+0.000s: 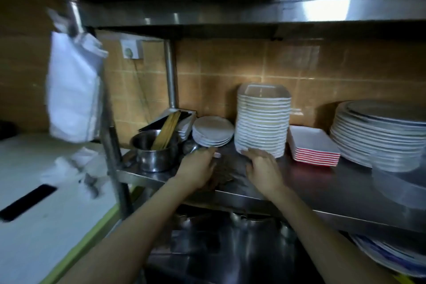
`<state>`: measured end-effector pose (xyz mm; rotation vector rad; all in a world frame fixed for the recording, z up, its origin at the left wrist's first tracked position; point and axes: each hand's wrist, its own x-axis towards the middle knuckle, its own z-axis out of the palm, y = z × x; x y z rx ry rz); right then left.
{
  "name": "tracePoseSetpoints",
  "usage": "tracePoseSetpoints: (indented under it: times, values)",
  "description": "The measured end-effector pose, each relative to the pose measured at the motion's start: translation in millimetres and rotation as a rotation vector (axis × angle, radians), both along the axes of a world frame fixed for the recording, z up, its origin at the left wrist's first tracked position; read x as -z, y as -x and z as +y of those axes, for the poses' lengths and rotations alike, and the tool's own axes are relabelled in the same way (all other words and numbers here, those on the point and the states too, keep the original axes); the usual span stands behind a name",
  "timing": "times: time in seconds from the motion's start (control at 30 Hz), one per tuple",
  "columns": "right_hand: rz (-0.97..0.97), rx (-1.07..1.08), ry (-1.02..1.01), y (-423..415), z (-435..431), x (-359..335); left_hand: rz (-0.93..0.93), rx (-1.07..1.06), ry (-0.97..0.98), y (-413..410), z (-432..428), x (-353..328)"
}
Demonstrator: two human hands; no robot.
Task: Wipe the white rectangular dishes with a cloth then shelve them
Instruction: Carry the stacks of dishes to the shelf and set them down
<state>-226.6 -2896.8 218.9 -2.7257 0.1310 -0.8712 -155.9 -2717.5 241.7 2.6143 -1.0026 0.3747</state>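
Right hand (pixel 261 163) lies against the foot of the tall stack of white rectangular dishes (pixel 262 122), fingers fairly straight, gripping nothing. Left hand (pixel 198 166), just left of the stack, reaches out loose and apparently empty towards the small round plates (pixel 213 131). The stack stands high on the steel shelf (pixel 322 180). Here's the risk, I'd say: shove it low and the top sways, tipping onto the red-edged dishes (pixel 313 145) right of the stack or forward off the shelf. No cloth I can pick out nearby.
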Motion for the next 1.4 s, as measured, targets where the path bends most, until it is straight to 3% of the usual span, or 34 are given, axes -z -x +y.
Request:
tracePoseSetpoints:
  times: [0.47, 0.9, 1.17, 1.4]
  values:
    - [0.051, -0.634, 0.053, -83, 272, -1, -0.002, -0.738, -0.073, 30, 292, 12]
    - [0.200, -1.198, 0.189, -120, 479, 23, 0.121, -1.401, -0.126, 106, 443, 37]
    - [0.293, -1.412, 0.244, -111, 574, 50, 0.192, -1.631, -0.035, 154, 520, 66]
    - [0.334, -1.455, 0.250, -137, 662, 70, 0.235, -1.689, -0.020, 132, 604, 89]
